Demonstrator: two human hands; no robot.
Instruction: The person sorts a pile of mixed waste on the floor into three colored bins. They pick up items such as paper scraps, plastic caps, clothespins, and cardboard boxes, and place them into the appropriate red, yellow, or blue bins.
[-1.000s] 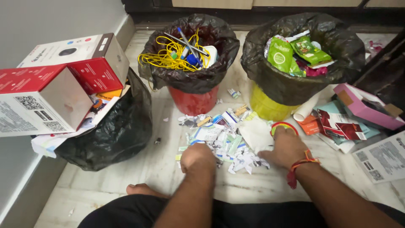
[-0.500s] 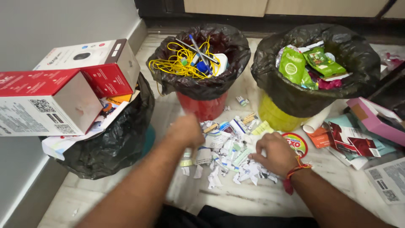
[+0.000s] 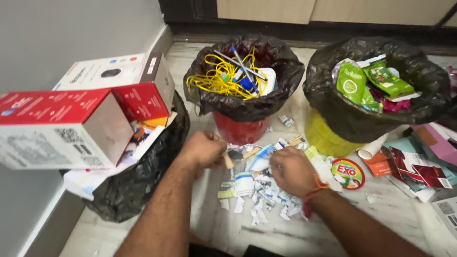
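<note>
The person sits on a pale marble floor [image 3: 228, 228] before a heap of torn paper scraps [image 3: 257, 190], sorting litter by hand. The left hand [image 3: 204, 150] is curled closed, pinching a small tan stick-like scrap [image 3: 228, 161] at the heap's left edge, just in front of the red bin [image 3: 238, 129]. The right hand [image 3: 290, 170], with a red thread band [image 3: 312, 190] at the wrist, lies knuckles-up on the heap with its fingers bent down into the paper; whether it actually grips a piece cannot be told.

3 receptacles stand around the heap. The red bin, lined in black, holds a yellow cable tangle [image 3: 216, 81] and pens. The yellow bin [image 3: 326, 138], also lined, holds green sachets [image 3: 352, 83]. A black bag [image 3: 138, 181] at the left carries 2 red-and-white cartons [image 3: 62, 123]. A round printed lid [image 3: 348, 173] lies just right of the heap.

The step in hand looks like picking one scrap out for sorting. The next move would call for lifting it clear of the loose paper and matching it to the right bin.
</note>
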